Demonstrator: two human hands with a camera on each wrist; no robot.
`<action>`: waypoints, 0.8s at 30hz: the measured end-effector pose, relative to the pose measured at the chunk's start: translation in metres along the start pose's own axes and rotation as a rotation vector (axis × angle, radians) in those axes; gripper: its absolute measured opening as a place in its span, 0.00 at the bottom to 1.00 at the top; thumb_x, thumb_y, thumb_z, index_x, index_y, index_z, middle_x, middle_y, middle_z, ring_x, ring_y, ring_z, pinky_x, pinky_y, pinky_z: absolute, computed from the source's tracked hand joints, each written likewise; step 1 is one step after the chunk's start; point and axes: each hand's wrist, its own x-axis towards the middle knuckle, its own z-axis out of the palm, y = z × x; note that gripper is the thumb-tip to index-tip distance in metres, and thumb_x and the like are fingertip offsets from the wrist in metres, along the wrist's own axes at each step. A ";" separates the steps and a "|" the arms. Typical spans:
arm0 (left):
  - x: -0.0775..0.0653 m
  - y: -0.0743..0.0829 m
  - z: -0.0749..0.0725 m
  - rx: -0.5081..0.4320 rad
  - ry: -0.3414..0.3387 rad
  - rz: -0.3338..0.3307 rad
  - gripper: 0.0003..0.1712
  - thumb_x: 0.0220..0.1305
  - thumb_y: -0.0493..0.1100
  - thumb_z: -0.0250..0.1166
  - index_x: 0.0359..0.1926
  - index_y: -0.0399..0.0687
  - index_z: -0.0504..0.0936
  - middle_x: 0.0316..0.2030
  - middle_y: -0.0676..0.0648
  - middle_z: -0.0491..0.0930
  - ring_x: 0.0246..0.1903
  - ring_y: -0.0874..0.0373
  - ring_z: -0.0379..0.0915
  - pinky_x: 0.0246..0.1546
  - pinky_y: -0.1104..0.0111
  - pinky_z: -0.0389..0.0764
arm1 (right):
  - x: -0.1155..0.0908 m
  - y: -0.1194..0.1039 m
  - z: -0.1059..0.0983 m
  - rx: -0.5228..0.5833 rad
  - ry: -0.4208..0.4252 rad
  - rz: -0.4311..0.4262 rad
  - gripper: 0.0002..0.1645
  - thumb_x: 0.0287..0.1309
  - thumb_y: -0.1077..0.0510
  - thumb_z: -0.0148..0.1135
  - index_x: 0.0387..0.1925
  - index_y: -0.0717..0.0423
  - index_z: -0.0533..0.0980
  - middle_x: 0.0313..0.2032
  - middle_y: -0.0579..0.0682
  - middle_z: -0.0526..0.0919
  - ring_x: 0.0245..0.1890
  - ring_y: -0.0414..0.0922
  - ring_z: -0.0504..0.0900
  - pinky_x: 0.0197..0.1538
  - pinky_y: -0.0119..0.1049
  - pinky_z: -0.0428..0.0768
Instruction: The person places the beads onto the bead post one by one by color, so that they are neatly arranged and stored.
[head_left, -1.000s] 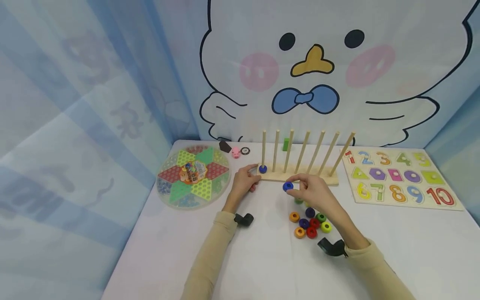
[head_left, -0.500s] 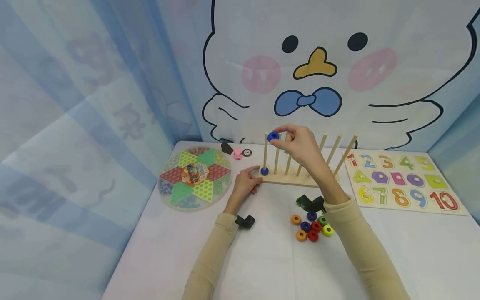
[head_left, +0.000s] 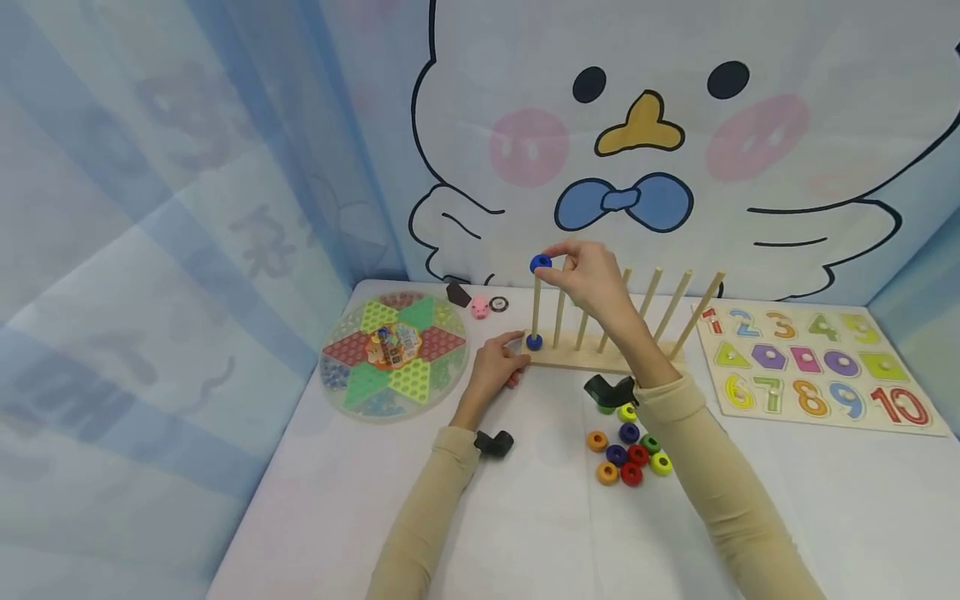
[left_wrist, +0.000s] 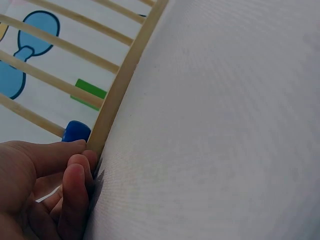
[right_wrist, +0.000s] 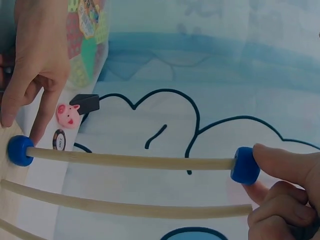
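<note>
My right hand pinches a blue bead between thumb and fingers. The bead sits right at the tip of the leftmost peg of a wooden peg stand. At the foot of that same peg lies another blue bead, against the base. With thumb and fingertips, my left hand grips the left end of the base, as the left wrist view shows close up. The other pegs visible carry no beads; my right hand hides parts of the middle ones.
Several loose coloured beads lie in front of the stand, below my right wrist. A round Chinese checkers board lies left, a number puzzle board right. Near the back edge are a pink pig, a dark block and a small disc.
My right hand has lifted the blue bead from low in front of the stand, up and left to the leftmost peg's tip. My left hand has stayed at the base's end.
</note>
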 end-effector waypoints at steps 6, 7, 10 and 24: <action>0.002 0.002 0.002 0.012 0.005 0.018 0.30 0.58 0.41 0.67 0.62 0.48 0.73 0.17 0.50 0.78 0.09 0.62 0.70 0.11 0.70 0.76 | -0.003 0.000 0.001 -0.051 -0.004 -0.021 0.21 0.57 0.50 0.66 0.49 0.57 0.80 0.14 0.49 0.70 0.11 0.43 0.63 0.13 0.32 0.58; 0.003 0.002 0.002 0.012 0.006 0.018 0.30 0.58 0.41 0.67 0.62 0.48 0.73 0.17 0.50 0.78 0.09 0.62 0.70 0.11 0.70 0.76 | -0.005 0.000 0.001 -0.049 -0.006 -0.024 0.20 0.57 0.50 0.66 0.49 0.57 0.80 0.13 0.49 0.69 0.10 0.43 0.63 0.13 0.32 0.58; 0.002 0.002 0.002 0.005 0.010 0.015 0.30 0.57 0.40 0.67 0.62 0.48 0.73 0.17 0.49 0.78 0.09 0.62 0.70 0.11 0.70 0.76 | -0.012 0.004 -0.002 -0.021 0.004 -0.039 0.19 0.58 0.50 0.64 0.48 0.55 0.80 0.12 0.49 0.67 0.10 0.43 0.61 0.12 0.33 0.57; 0.001 0.000 0.003 0.004 0.024 -0.001 0.30 0.57 0.39 0.67 0.62 0.49 0.74 0.17 0.49 0.79 0.09 0.62 0.70 0.11 0.69 0.77 | -0.097 0.097 -0.008 0.272 -0.172 0.238 0.24 0.58 0.47 0.65 0.50 0.59 0.78 0.13 0.45 0.60 0.13 0.41 0.57 0.17 0.34 0.59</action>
